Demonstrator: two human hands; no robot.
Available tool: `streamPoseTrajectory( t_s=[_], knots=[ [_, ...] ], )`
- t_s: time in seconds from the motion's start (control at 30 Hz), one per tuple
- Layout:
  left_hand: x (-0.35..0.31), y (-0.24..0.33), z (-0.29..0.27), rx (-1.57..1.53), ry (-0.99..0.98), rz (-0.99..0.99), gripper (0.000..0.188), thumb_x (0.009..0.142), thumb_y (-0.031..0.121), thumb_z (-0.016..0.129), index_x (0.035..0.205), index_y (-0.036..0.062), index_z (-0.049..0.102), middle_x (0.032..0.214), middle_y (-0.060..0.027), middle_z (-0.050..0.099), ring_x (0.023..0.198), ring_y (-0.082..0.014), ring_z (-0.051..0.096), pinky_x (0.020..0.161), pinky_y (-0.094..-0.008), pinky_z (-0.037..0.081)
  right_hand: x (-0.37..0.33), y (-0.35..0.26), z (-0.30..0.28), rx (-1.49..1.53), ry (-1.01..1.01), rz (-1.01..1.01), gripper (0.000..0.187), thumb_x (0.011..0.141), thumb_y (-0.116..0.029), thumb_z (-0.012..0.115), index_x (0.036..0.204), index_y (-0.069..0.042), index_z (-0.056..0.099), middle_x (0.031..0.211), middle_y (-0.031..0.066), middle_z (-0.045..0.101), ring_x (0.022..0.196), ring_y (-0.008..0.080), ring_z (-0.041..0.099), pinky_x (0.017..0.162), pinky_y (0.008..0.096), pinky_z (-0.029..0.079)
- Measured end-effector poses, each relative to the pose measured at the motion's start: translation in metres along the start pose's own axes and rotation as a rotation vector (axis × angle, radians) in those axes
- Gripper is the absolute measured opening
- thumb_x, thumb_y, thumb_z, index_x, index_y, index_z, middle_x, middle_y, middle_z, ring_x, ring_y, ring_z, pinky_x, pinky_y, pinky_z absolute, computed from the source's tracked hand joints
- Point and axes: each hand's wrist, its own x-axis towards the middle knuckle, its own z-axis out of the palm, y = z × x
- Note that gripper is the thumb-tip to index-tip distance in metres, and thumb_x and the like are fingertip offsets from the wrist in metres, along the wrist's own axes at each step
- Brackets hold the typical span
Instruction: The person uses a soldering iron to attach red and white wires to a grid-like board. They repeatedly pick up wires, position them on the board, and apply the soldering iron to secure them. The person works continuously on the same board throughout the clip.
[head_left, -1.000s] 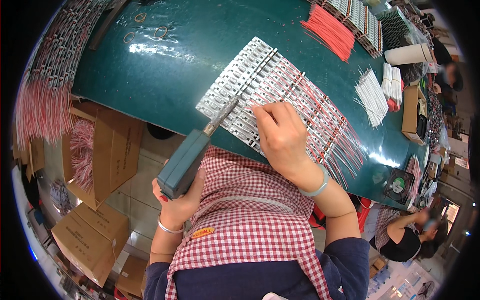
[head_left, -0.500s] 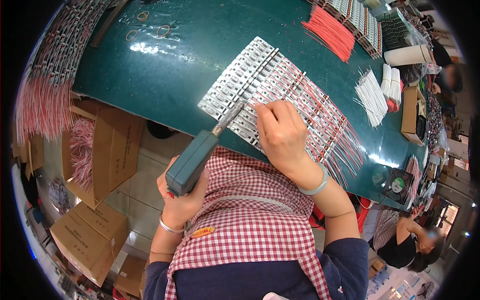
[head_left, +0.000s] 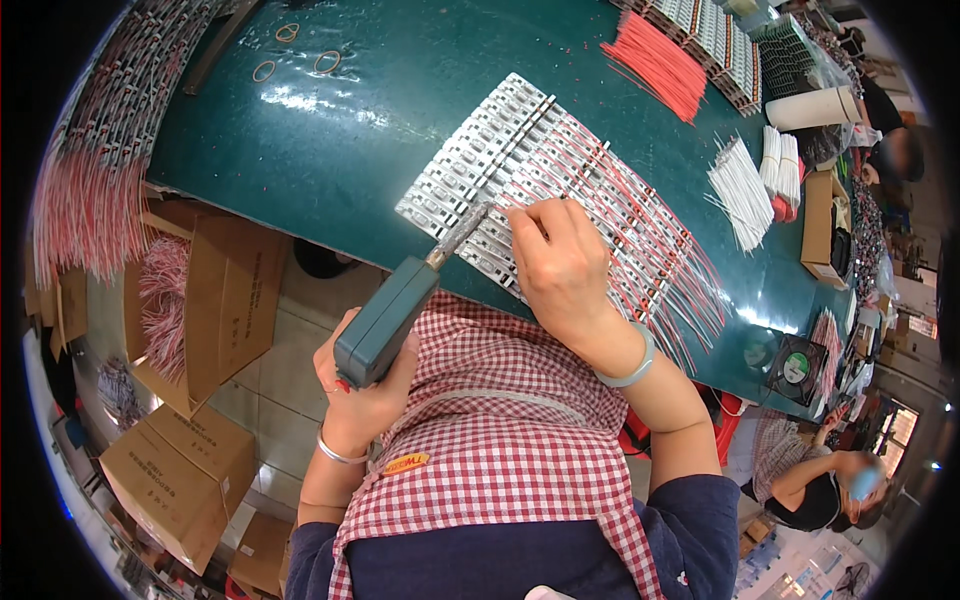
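Note:
My left hand (head_left: pixel 368 375) grips a dark green soldering gun (head_left: pixel 385 318), its handle mostly hidden by my fingers. The gun's metal tip rests at a panel of small white and silver parts (head_left: pixel 455 190), laid in rows on the table. My right hand (head_left: pixel 562 262) is closed in a pinch just right of the tip, over the panel. A thin wire (head_left: pixel 509 209) seems to be between its fingertips, mostly hidden by them. Red and white wires (head_left: pixel 690 265) trail from the rows toward the right.
The green table (head_left: pixel 330 150) carries rubber bands (head_left: pixel 327 62), a bundle of red wires (head_left: pixel 660 65), white wires (head_left: pixel 740 190) and stacked panels (head_left: pixel 715 45). More wired panels (head_left: pixel 110 140) hang at the left edge. Cardboard boxes (head_left: pixel 185 470) stand at lower left. Another person (head_left: pixel 810 480) sits at right.
My hands, the soldering gun and the panel stay almost in place, with only a slight shift. The person at right has changed posture.

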Motion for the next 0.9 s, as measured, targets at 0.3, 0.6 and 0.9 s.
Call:
streamPoseTrajectory(
  t_s=[0.3,0.6,0.9],
  knots=[
    [-0.005,0.001,-0.005,0.049,0.022,-0.016,0.018,0.075,-0.002,0.072,0.092,-0.0034,0.067,0.083,-0.0078,0.065,0.067,-0.0124,0.060,0.059,-0.0239,0.048,0.001,-0.001,-0.001,-0.009,0.003,0.000,0.020,0.069,-0.001,0.062,0.089,0.001,0.066,0.082,0.0087,0.054,0.075,0.0241,0.054,0.062,0.0338,0.047],
    [-0.009,-0.001,-0.005,-0.026,0.091,-0.028,0.019,0.075,-0.001,0.074,0.093,-0.0041,0.068,0.084,-0.0090,0.069,0.068,-0.0133,0.064,0.062,-0.0244,0.050,-0.002,0.000,-0.018,0.043,-0.047,0.030,0.027,0.072,0.000,0.062,0.099,0.002,0.065,0.089,0.0103,0.058,0.082,0.0263,0.057,0.067,0.0355,0.049],
    [-0.014,-0.005,-0.012,-0.006,0.148,-0.124,0.021,0.077,0.003,0.076,0.096,-0.0048,0.070,0.086,-0.0100,0.072,0.073,-0.0143,0.068,0.067,-0.0255,0.053,-0.028,0.021,-0.102,-0.146,0.033,0.288,0.027,0.076,0.010,0.064,0.100,-0.001,0.068,0.091,0.0118,0.061,0.080,0.0275,0.060,0.070,0.0371,0.049]
  ],
)
